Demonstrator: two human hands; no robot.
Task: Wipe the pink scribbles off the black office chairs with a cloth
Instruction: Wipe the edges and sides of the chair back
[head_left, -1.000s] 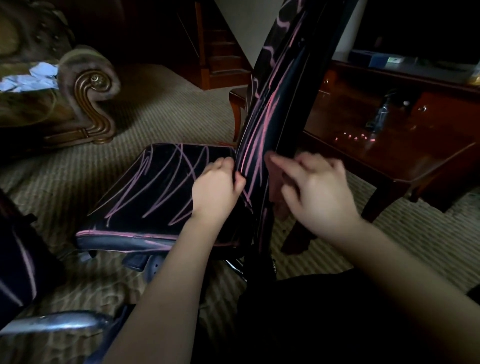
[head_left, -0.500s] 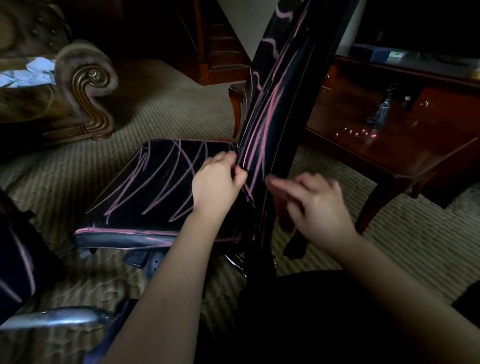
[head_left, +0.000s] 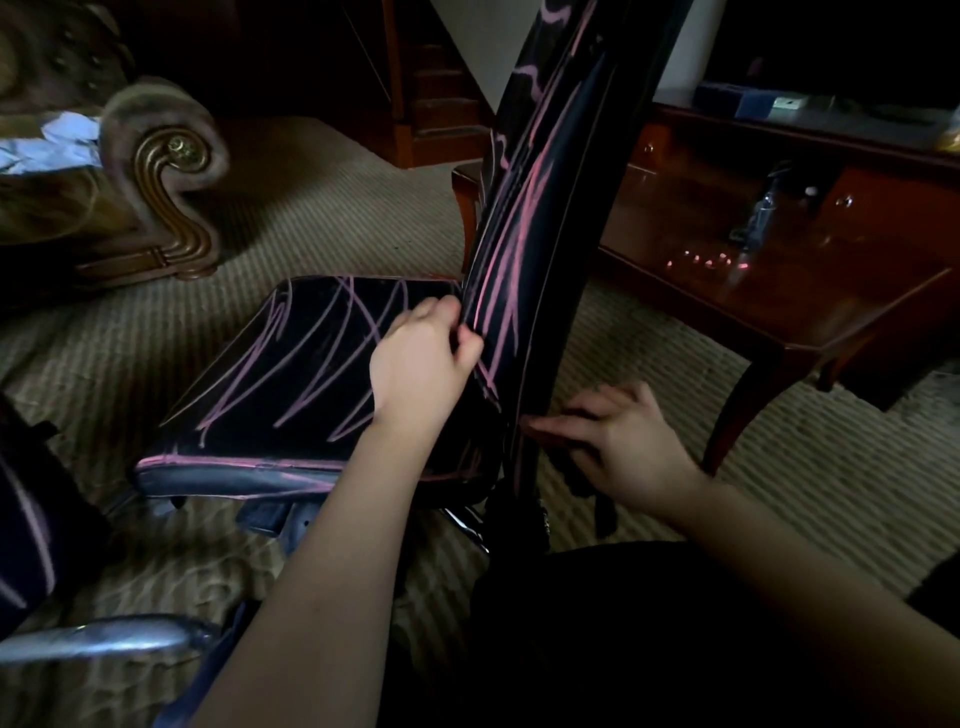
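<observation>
On carpet (head_left: 322, 208), two scribbled chairs (head_left: 311, 374) (head_left: 26, 530), two hands (head_left: 421, 374) (head_left: 628, 447)

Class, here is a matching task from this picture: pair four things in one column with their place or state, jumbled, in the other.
1 left hand
2 right hand
3 seat
4 wooden table

A flat, covered in pink scribbles
B glossy, at far right
C grips the edge of the backrest
D fingers straight, low by the backrest

Pairs: 1-C, 2-D, 3-A, 4-B
</observation>
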